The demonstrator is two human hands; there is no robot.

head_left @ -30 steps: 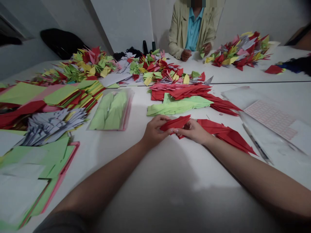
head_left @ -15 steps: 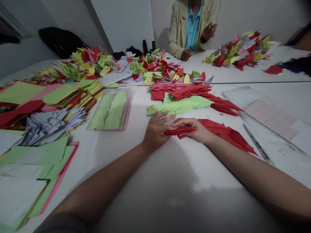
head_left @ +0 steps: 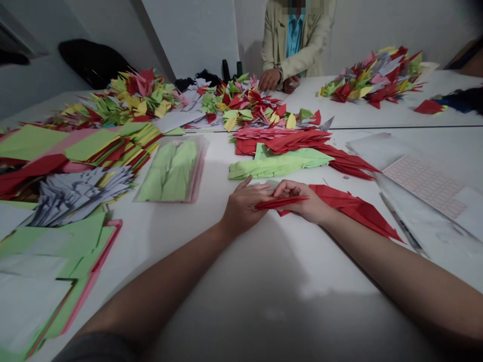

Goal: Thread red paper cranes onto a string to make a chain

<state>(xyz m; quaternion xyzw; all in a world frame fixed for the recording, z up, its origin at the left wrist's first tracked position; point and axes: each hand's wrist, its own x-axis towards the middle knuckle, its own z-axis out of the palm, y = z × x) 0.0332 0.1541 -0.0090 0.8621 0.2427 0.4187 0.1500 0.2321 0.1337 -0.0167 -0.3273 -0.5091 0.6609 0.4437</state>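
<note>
A narrow folded piece of red paper [head_left: 281, 202] lies flat between my two hands on the white table [head_left: 264, 281]. My left hand [head_left: 243, 206] pinches its left end, fingers curled over it. My right hand [head_left: 304, 198] holds its right part, fingers bent down onto the fold. Just right of my right hand lies a pile of red folded pieces [head_left: 354, 211]. A stack of light green folded pieces [head_left: 277, 165] sits just beyond my hands.
Stacks of coloured sheets [head_left: 86, 148] and grey folded pieces [head_left: 81, 191] fill the left. A clear bag of green paper [head_left: 173, 171] lies centre left. Heaps of folded shapes [head_left: 249, 103] cover the far side, where a person in a beige jacket [head_left: 294, 40] sits. A plastic-wrapped sheet [head_left: 422, 183] lies right.
My hands have pressed the red piece from a raised, opened shape down into a flat narrow strip. The person opposite lowered a raised hand and now reaches into the heap.
</note>
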